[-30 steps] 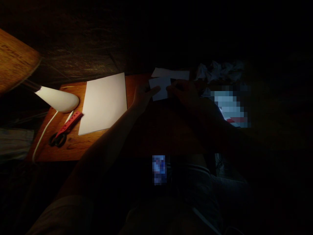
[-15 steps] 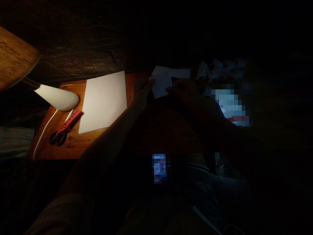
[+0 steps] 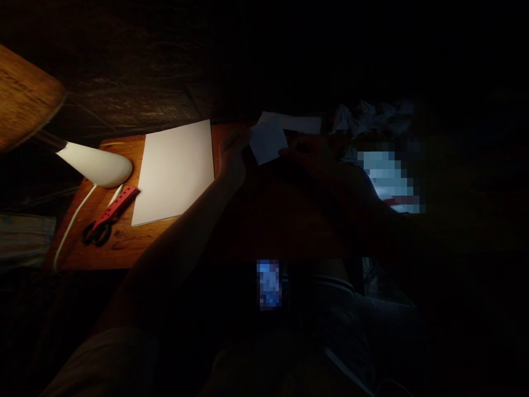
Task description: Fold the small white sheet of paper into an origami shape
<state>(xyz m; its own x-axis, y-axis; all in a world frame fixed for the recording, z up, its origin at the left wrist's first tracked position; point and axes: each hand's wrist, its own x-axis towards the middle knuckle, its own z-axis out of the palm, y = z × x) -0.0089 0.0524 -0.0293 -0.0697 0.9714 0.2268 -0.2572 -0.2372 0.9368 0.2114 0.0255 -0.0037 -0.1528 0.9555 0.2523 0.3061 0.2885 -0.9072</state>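
A small white piece of paper is held up over the far edge of a dim wooden table. My left hand pinches its left edge, fingers closed on it. My right hand lies in deep shadow at the paper's right edge and seems to grip it, though its fingers are barely visible. Another white slip lies on the table just behind the held piece.
A white sheet lies flat left of my hands. Farther left are a white lamp head with its cord and red-handled scissors. Crumpled paper balls sit at the back right. The scene is very dark.
The small paper has been lifted and tilted slightly toward the left between both hands. My left hand rose a little with it.
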